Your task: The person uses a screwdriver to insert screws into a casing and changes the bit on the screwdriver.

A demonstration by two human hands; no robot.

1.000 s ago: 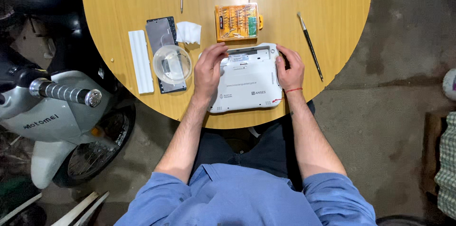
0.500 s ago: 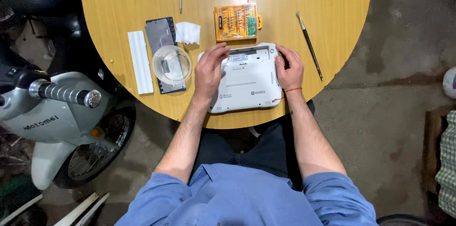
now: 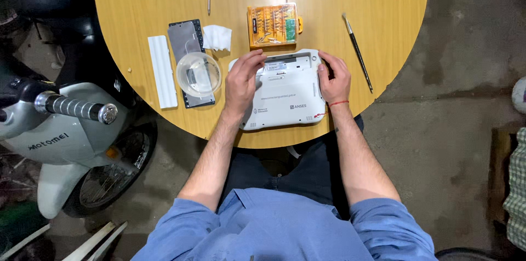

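White laptop (image 3: 285, 94) lies underside up at the near edge of the round counter (image 3: 137, 9). Left hand (image 3: 241, 80) rests flat on its left side; right hand (image 3: 334, 77) grips its right edge. An orange bit case (image 3: 274, 24) sits just beyond.

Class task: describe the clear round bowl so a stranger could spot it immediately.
Start at the round wooden table. Left of the white plastic laptop under both hands, the clear round plastic bowl sits on a dark flat panel. It alone is see-through and circular; its neighbours are flat and rectangular.
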